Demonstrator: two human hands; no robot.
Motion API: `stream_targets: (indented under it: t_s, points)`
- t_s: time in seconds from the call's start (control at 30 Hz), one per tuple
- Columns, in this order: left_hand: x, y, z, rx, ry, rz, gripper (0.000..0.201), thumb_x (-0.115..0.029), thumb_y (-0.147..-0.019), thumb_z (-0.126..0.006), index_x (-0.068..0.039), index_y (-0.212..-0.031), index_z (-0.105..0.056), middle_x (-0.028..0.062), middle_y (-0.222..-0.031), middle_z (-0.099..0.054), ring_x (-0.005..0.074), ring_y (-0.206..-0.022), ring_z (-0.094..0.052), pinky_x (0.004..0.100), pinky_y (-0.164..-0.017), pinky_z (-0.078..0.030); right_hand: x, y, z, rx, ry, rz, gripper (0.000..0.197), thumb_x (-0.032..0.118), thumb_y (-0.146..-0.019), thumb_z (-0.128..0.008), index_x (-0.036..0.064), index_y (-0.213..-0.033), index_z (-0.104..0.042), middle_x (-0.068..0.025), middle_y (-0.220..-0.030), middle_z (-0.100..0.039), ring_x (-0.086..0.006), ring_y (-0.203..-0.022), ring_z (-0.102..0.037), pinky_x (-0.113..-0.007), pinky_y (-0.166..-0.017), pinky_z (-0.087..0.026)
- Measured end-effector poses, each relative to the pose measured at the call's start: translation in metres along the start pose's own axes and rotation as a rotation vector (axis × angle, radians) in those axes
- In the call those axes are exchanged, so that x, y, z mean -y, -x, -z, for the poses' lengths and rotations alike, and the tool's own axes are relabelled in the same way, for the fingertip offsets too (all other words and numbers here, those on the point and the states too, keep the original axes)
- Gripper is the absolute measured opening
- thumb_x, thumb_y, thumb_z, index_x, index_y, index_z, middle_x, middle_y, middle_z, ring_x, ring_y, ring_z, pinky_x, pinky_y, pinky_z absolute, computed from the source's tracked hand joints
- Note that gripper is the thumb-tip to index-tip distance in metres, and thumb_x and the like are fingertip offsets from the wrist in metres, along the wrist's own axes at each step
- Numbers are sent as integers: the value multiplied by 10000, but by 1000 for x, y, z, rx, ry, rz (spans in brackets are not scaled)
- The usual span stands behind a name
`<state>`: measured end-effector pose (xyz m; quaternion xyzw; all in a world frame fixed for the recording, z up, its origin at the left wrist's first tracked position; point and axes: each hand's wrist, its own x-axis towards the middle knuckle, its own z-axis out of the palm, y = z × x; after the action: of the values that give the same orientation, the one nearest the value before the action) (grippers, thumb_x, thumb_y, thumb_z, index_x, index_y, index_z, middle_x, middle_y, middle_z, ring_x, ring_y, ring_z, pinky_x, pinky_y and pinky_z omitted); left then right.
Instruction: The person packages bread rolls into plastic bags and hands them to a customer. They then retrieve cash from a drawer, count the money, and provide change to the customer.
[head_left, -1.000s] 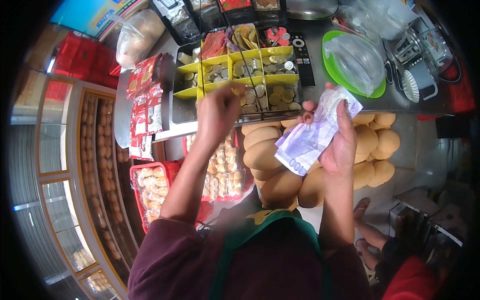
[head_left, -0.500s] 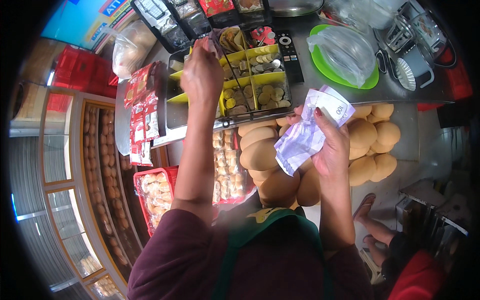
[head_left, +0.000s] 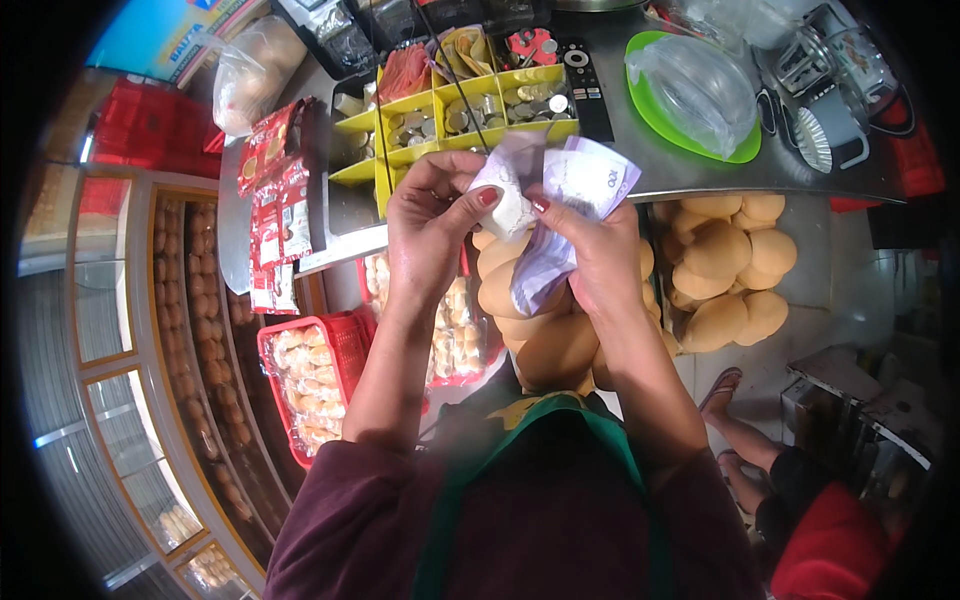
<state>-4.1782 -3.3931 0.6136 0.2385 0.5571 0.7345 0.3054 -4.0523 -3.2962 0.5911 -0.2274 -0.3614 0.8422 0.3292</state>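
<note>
Far left of the left hand, we locate the display cabinet (head_left: 145,260) with its rows of bread rolls (head_left: 207,310). Nearer that hand, on the same side, are the red sachets (head_left: 280,220); toward the person stands the red basket (head_left: 350,350) of wrapped buns (head_left: 300,380). We find the left hand (head_left: 428,215) pinching a pale banknote (head_left: 510,195) between thumb and fingers, with the yellow-divided coin tray (head_left: 408,156) just beyond. The right hand (head_left: 608,250) grasps purple banknotes (head_left: 587,180), which adjoin the pale one between both hands. Beyond the right hand we note the black remote control (head_left: 592,110); to its right, tan bread loaves (head_left: 715,250) and, farther off, the green tray (head_left: 742,150) bearing a clear plastic bag (head_left: 700,90).
</note>
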Motion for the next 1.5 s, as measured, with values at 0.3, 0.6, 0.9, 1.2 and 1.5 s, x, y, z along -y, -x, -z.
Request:
stream_targets:
  t_s: [0.3, 0.6, 0.9, 1.2, 1.5]
  points:
    - [-17, 22, -37, 438, -1095, -631, 454, 28, -700, -606, -65, -1143, -580, 110, -881, -639, 285, -889, -598, 390, -765, -490, -4, 0, 3, -8, -231, -74, 274, 151, -932, -616, 0, -1152, -556, -88, -1042, -642, -187, -915, -645, -308, -777, -536]
    - [-30, 36, -63, 650, -1113, -607, 449, 25, -673, -610, -56, -1114, -588, 129, -843, -618, 340, -854, -597, 431, -775, -491, 18, 9, 17, 197, -528, -293, 461, 346, -947, -552, -14, -1233, -509, -178, -1100, -636, -333, -991, -639, -424, -856, -541]
    - [-6, -89, 9, -307, -1313, -642, 226, -27, -795, -580, -24, -1006, -660, 219, -897, -674, 389, -807, -651, 439, -752, -515, 33, 19, 67, 11, -338, -107, 370, 138, -894, -598, -12, -1229, -553, -121, -842, -645, -256, -725, -629, -431, -714, -532]
    - [9, -162, 16, -435, -1510, -323, 227, -160, -848, -541, 23, -932, -646, 270, -851, -653, 438, -832, -636, 479, -765, -504, 35, 38, 69, -23, -278, -64, 317, 151, -916, -580, -16, -1185, -573, -124, -847, -654, -250, -721, -651, -423, -709, -559]
    - [4, -98, 7, -629, -1338, -666, 173, -178, -841, -575, -24, -762, -581, 178, -752, -610, 396, -700, -599, 465, -652, -470, 40, 42, 73, -72, -180, -4, 318, 94, -901, -602, -17, -1196, -558, -125, -895, -662, -239, -769, -665, -395, -741, -560]
